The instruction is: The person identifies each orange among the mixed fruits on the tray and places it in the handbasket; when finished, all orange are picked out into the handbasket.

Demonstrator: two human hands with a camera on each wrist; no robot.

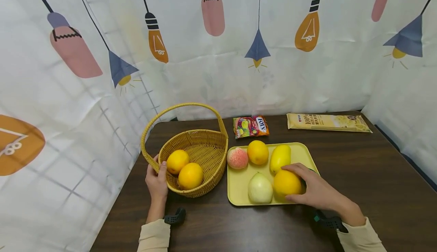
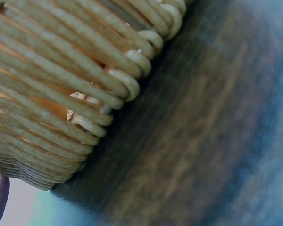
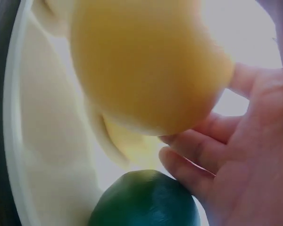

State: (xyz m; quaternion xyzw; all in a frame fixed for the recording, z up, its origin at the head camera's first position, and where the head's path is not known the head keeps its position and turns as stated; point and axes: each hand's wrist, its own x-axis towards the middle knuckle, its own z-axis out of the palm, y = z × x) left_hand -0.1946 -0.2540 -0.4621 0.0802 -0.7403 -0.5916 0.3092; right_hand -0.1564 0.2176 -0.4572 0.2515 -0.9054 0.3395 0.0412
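My right hand (image 1: 315,187) curls its thumb and fingers round an orange (image 1: 287,184) at the near right of the yellow tray (image 1: 235,191). In the right wrist view, a dark green round fruit (image 3: 146,200) lies right below the fingers; the head view hides most of it. At the left, my left hand (image 1: 157,180) grips the woven basket (image 1: 215,176) by its side, thumb at the foot of the handle. Two oranges (image 1: 190,176) lie inside that basket. The left wrist view shows the basket's woven side (image 2: 61,84) close up, with fingertips at the left edge.
On the tray also sit a peach (image 1: 237,158), another orange (image 1: 258,152), a yellow oblong fruit (image 1: 280,158) and a pale green pear (image 1: 260,188). Behind it lie a candy bag (image 1: 250,126) and a long yellow food packet (image 1: 327,122). A printed curtain (image 1: 218,77) borders the dark table (image 1: 218,225).
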